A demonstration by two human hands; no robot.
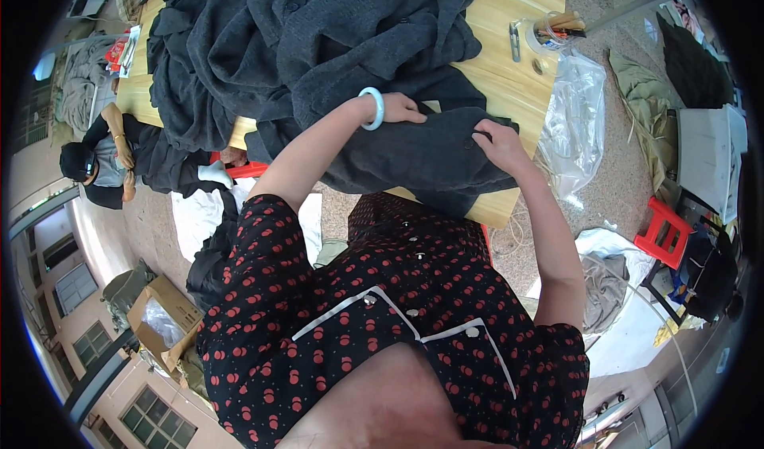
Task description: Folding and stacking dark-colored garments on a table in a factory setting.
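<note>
A dark grey garment (414, 154) with a button near its right end lies across the near edge of the wooden table (517, 75), partly hanging over it. My left hand (399, 109), with a pale blue bangle at the wrist, rests at the garment's upper edge, fingers bent and closed on the cloth. At the garment's right end my right hand (501, 146) pinches its edge between thumb and fingers. Beyond my hands a large heap of dark grey garments (318, 43) covers much of the table. What lies under the folds is hidden.
A clear container of tools (553, 33) stands at the table's right side, beside small snips (515, 42). Clear plastic sheeting (574, 122) hangs by the right edge. A red stool (664, 232) is further right. At left, another person (103, 162) sits with dark cloth.
</note>
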